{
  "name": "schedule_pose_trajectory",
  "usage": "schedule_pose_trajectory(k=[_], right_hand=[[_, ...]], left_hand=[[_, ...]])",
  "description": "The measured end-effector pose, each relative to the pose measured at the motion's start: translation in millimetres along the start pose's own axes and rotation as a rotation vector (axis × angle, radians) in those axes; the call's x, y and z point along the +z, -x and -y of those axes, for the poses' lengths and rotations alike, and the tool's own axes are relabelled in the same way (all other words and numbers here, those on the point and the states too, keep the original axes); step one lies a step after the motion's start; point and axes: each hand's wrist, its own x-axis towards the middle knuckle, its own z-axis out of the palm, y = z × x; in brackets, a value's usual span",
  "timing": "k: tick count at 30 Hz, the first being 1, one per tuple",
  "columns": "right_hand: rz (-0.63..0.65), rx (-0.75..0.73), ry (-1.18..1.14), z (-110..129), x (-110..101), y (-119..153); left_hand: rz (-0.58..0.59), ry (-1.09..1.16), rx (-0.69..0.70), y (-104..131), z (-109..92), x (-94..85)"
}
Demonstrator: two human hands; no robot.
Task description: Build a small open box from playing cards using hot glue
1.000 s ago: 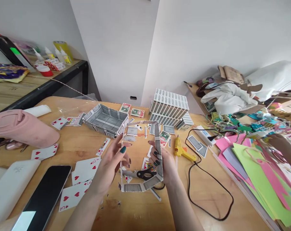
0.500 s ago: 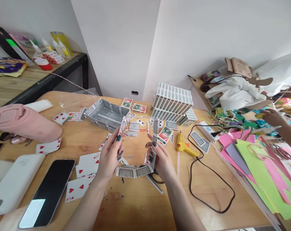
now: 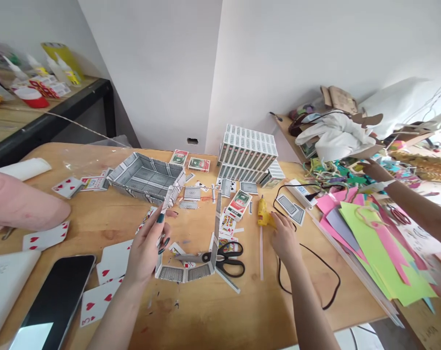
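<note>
My left hand (image 3: 147,245) pinches one end of a strip of joined grey-backed playing cards (image 3: 174,273), which bends into a U above the table. My right hand (image 3: 284,236) is on the handle of the yellow glue gun (image 3: 262,213), its fingers curled round it. A clear glue stick (image 3: 261,257) extends from the gun toward me. Black-handled scissors (image 3: 230,260) lie behind the strip's right side. An open tray made of grey cards (image 3: 147,176) stands beyond my left hand.
Stacked card boxes (image 3: 247,150) stand at the back. A black cable loops at the right, near coloured paper (image 3: 373,243). A phone (image 3: 55,301) and pink bottle (image 3: 27,201) occupy the left. Another person's arm (image 3: 413,199) reaches in from the right.
My right hand has let go of the card strip and moved right onto the glue gun. My left hand still holds the strip. The view has shifted right, and the scissors are uncovered.
</note>
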Motion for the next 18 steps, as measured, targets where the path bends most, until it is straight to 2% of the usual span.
schedule_pose_trajectory(k=[2, 6, 8, 11, 13, 15, 18], right_hand=[[0.05, -0.046, 0.115, -17.3, 4.5, -3.5], [0.118, -0.15, 0.175, -27.9, 8.5, -15.6], [0.127, -0.186, 0.12, -30.4, 7.4, -19.3], [0.091, -0.174, -0.105, -31.7, 0.8, -16.8], [0.052, -0.054, -0.329, -26.8, -7.5, -10.5], [0.042, 0.145, -0.62, -16.0, -18.9, -3.3], [0.135, 0.379, -1.133, 5.4, -38.9, 3.8]], left_hand=[[-0.013, -0.005, -0.005, 1.1, -2.6, 1.6], [-0.016, -0.007, -0.008, 2.7, -4.1, 1.7], [-0.008, -0.004, 0.0, 2.6, -2.4, -1.7], [0.002, -0.011, 0.011, 1.4, 1.0, -8.2], [-0.001, -0.023, 0.007, 0.3, 2.6, -10.6], [-0.006, -0.021, -0.007, -0.6, 3.0, -10.1], [-0.013, -0.012, -0.024, -1.4, 2.1, -5.2]])
